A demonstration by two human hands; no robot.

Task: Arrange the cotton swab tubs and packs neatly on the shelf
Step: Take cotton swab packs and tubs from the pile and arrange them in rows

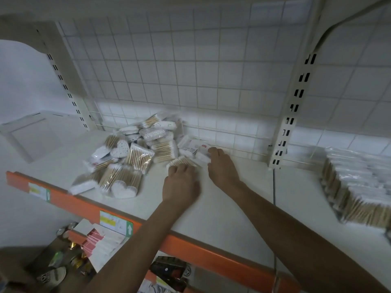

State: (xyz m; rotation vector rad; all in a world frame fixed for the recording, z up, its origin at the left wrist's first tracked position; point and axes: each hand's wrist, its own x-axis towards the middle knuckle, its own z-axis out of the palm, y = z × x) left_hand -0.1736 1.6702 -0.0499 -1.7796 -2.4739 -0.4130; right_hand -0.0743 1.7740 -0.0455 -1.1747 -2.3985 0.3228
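Lower shelf: pink packs and other blurred goods lie below the front edge.
Front edge: an orange strip runs along the shelf and carries a price label with a green arrow.
Left hand: the left hand lies palm down near the middle of the shelf. Its fingertips are bent onto the near end of a swab pack. The blur hides whether they grip it or only rest on it.
Swab pack: clear wrap, pale wooden sticks with white cotton tips, lying flat at the right edge of the pile.
Right hand: the right hand pinches a white pack between thumb above and fingers below, just beside the swab pack.
Pile: a loose heap sits left of both hands. It holds clear packs of wooden swabs at many angles and flat white packs.
Heart tubs: a white heart-shaped tub sits at the heap's near edge, and a dotted one further back.
Right side: a row of packs stands tidy and close-set, well apart from the heap.
Back: a white wire grid stands against the tiles, with a slotted upright at its right.
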